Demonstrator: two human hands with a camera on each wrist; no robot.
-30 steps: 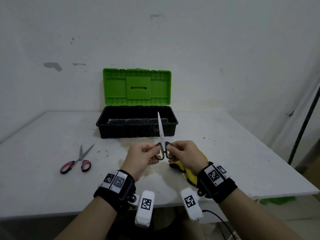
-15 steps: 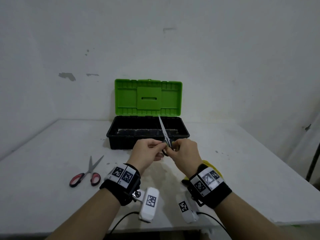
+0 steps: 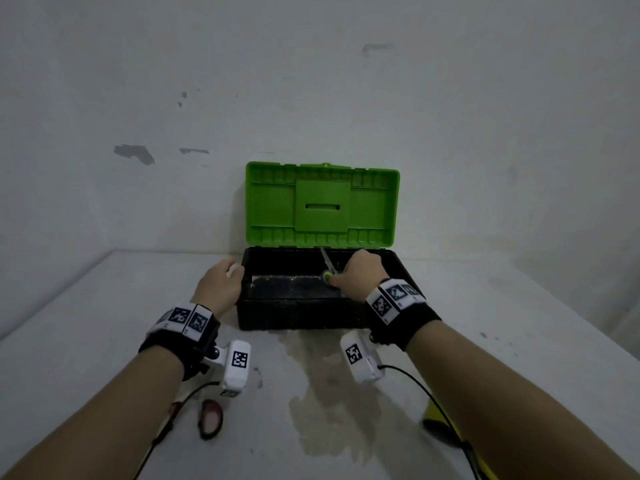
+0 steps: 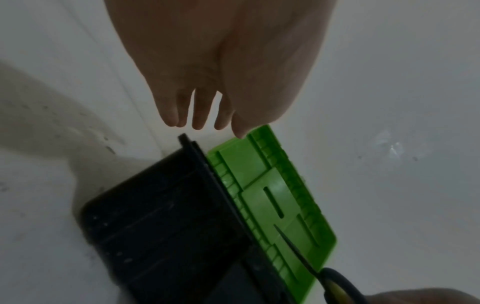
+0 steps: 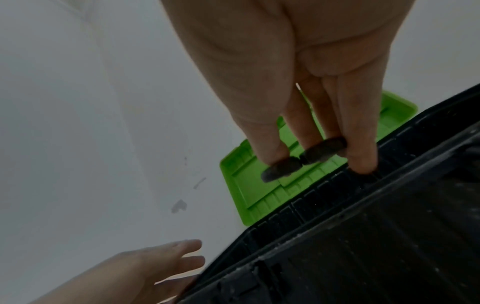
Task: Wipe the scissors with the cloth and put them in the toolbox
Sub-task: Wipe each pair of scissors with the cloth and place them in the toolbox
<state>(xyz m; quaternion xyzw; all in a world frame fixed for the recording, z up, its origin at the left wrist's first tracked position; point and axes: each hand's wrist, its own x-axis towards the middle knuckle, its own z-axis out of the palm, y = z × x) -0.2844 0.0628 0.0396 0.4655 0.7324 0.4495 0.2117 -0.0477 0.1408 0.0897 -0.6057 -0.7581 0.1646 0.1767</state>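
Fingers (image 5: pixel 361 131) of the right hand (image 3: pixel 360 271) are curled through the dark loop handles of the black-handled steel scissors (image 3: pixel 329 266), gripping them over the open black plastic toolbox (image 3: pixel 298 313) at the centre of the head view. The blades point up and to the left, towards the toolbox's raised bright green lid (image 3: pixel 322 204), which stands upright against the white wall (image 3: pixel 311 81). In the right wrist view two fingers pass through the handle loops, with the dark tub of the box filling the lower right of the frame.

Left of the box, the left hand (image 3: pixel 221 282) has its fingers straight and relaxed, holding nothing; it sits by the box's left end, and whether it touches the rim cannot be told. The left wrist view shows those fingers spread above the black corner.

On the stained white table (image 3: pixel 86 323), a second pair of scissors with red handles (image 3: pixel 209 419) lies at lower left, partly hidden by the left forearm. A yellow cloth (image 3: pixel 441 422) shows at lower right, beside the right forearm.
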